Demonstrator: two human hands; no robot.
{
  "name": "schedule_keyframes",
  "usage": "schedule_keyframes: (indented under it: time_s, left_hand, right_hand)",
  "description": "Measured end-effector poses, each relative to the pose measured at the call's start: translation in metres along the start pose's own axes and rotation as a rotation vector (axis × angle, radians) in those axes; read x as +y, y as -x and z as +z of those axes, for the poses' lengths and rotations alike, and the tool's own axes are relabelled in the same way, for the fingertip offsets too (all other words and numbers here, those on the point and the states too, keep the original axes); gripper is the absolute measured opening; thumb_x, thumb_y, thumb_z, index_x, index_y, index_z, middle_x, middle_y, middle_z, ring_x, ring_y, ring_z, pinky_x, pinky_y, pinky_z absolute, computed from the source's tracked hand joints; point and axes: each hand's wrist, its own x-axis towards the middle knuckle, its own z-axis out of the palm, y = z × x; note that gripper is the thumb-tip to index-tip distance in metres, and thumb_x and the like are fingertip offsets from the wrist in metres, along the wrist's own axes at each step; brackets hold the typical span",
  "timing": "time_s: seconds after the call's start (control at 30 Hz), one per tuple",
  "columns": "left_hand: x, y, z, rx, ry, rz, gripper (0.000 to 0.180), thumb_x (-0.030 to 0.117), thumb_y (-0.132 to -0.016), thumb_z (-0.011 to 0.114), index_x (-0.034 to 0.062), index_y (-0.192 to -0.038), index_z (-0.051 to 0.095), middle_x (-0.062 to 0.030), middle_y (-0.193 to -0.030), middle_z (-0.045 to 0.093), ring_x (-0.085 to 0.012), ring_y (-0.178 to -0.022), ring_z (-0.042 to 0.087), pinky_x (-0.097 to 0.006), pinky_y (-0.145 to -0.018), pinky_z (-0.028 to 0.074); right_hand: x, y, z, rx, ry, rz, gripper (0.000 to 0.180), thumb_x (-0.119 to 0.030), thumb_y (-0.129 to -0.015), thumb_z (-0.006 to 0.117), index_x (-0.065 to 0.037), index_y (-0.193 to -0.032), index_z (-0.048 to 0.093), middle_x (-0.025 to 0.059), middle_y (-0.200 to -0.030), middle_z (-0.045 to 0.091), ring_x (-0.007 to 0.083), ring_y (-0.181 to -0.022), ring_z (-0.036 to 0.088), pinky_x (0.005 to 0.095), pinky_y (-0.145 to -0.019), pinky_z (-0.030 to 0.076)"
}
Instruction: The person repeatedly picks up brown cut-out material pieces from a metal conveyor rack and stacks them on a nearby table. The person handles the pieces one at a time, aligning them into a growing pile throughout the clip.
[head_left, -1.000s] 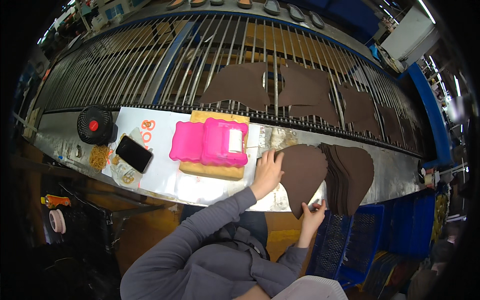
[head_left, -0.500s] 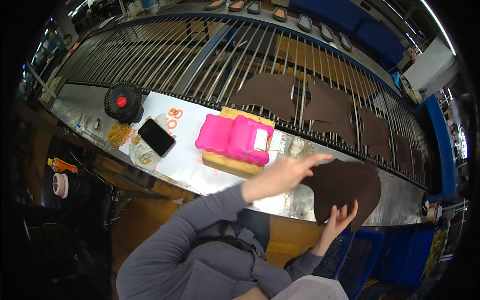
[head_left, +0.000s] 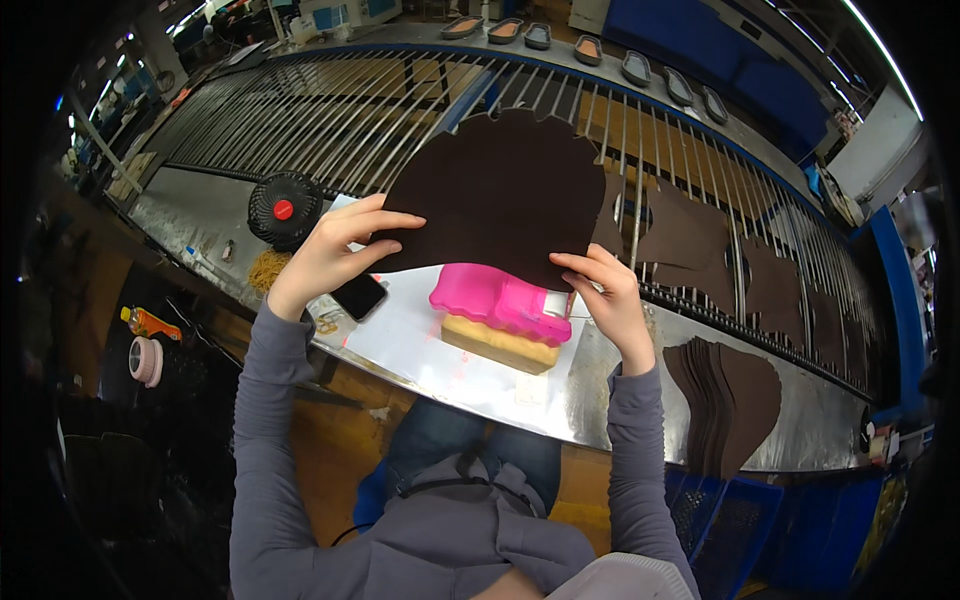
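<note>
I hold a dark brown cut piece [head_left: 505, 190] of leather-like sheet up in front of me with both hands. My left hand [head_left: 330, 250] pinches its lower left edge. My right hand [head_left: 607, 298] grips its lower right edge. Under the sheet, a pink block [head_left: 495, 297] rests on a yellow sponge-like pad [head_left: 497, 346] on the metal workbench [head_left: 600, 385]. A stack of the same brown pieces [head_left: 725, 400] lies on the bench to my right.
A black fan with a red centre [head_left: 284, 209] and a dark phone [head_left: 359, 296] lie at the left. Behind runs a roller conveyor [head_left: 330, 110] carrying more brown pieces [head_left: 700, 235]. Blue crates [head_left: 730, 525] stand below right.
I lifted one brown piece off the stack at the right and brought it up over the pink block; now both hands hold it.
</note>
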Motion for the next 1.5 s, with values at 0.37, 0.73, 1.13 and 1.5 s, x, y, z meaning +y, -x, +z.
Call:
schedule_keyframes:
  time_s: [0.37, 0.73, 1.13, 1.5]
  left_hand:
    - [-0.010, -0.005, 0.004, -0.027, -0.007, 0.046, 0.037, -0.004, -0.079, 0.071, 0.0052, -0.115, 0.071, -0.0054, -0.082, 0.053, -0.0171, -0.069, 0.050, -0.030, -0.061, 0.041]
    - [-0.005, -0.046, 0.076, -0.108, 0.124, 0.239, 0.033, -0.003, -0.080, 0.069, 0.0085, -0.111, 0.072, -0.0138, -0.106, 0.066, -0.0317, -0.090, 0.067, -0.035, -0.077, 0.054]
    - [0.028, -0.098, 0.136, -0.399, 0.127, 0.440, 0.044, -0.007, -0.072, 0.062, 0.0084, -0.112, 0.070, -0.0106, -0.125, 0.065, -0.0321, -0.096, 0.068, -0.037, -0.079, 0.058]
    - [0.051, -0.149, 0.201, -0.582, 0.356, 0.639, 0.038, -0.002, -0.083, 0.062, 0.0076, -0.119, 0.066, -0.0128, -0.120, 0.065, -0.0329, -0.100, 0.066, -0.041, -0.081, 0.053]
  right_hand:
    - [0.006, 0.008, 0.003, -0.014, 0.065, 0.061, 0.030, 0.009, -0.083, 0.064, -0.005, -0.107, 0.074, 0.0073, -0.081, 0.059, 0.0182, -0.070, 0.057, 0.0285, -0.061, 0.046]
    - [0.034, 0.081, -0.026, 0.176, 0.077, 0.266, 0.021, 0.009, -0.083, 0.067, 0.001, -0.101, 0.073, 0.0070, -0.086, 0.065, 0.0143, -0.080, 0.061, 0.0245, -0.069, 0.046]
    - [0.045, 0.169, -0.042, 0.438, 0.215, 0.423, 0.017, 0.008, -0.083, 0.069, -0.001, -0.096, 0.075, 0.0066, -0.080, 0.064, 0.0147, -0.073, 0.059, 0.0261, -0.063, 0.044]
    - [-0.012, 0.220, -0.140, 0.418, 0.308, 0.420, 0.026, 0.013, -0.084, 0.064, 0.002, -0.107, 0.067, 0.0079, -0.095, 0.062, 0.0143, -0.080, 0.059, 0.0241, -0.073, 0.046]
